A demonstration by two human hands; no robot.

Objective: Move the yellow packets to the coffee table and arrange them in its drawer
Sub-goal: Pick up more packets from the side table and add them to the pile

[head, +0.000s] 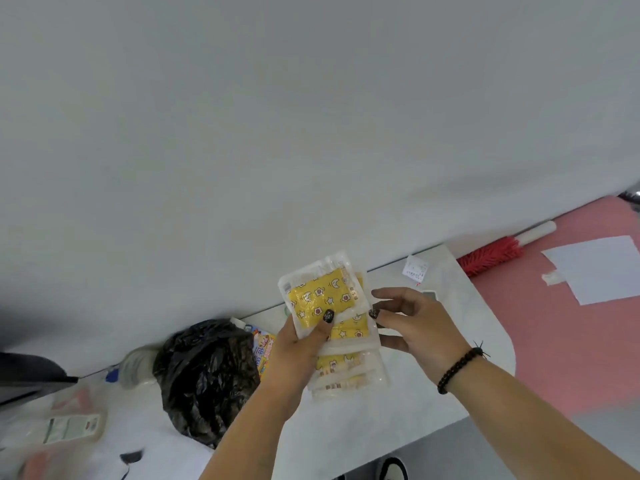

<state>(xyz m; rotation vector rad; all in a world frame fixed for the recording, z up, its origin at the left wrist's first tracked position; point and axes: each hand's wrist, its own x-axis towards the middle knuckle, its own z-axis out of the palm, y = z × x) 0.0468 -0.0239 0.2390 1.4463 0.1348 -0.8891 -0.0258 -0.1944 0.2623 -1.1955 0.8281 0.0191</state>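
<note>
White tabletop (pixel 398 407) lies beneath both hands. Left hand (pixel 298 344) grips fanned yellow packets (pixel 320 299), thumb pressed on top. Right hand (pixel 415 327) hovers just beside them, fingers (pixel 384 294) loosely spread, holding nothing.

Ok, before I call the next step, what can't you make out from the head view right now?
- Packet count: the yellow packets overlap in a fan, and the left hand covers their lower edges.
- Right hand grip: its fingertips are blurred, so contact with the packets is unclear.
- Receipt print: too small.
- Items at lower left: blurred.
- Coffee table and drawer: not identifiable.
</note>
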